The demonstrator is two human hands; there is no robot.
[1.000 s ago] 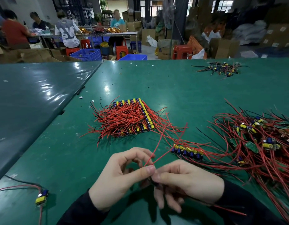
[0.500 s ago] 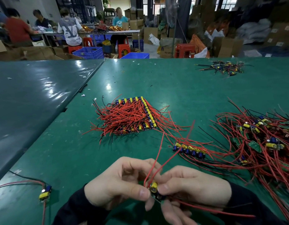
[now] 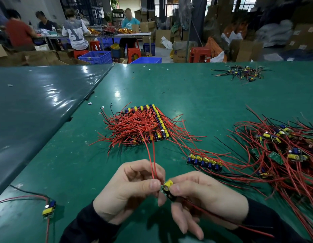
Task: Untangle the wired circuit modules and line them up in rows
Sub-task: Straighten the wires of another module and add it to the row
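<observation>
Module (image 3: 167,187), yellow capacitor, two red leads.

**Two hands hold a small circuit module over a green table**

The left hand (image 3: 133,192) pinches two red wires (image 3: 151,162); the right hand (image 3: 205,195) grips the yellow-capped module (image 3: 167,187). Beyond lie a stacked block of modules (image 3: 145,127), a short row (image 3: 204,163), and a tangled heap (image 3: 282,148) at right.

both hands meet: left grip (image 3: 133,188) pinching, right grip (image 3: 203,195) pinching.
</observation>
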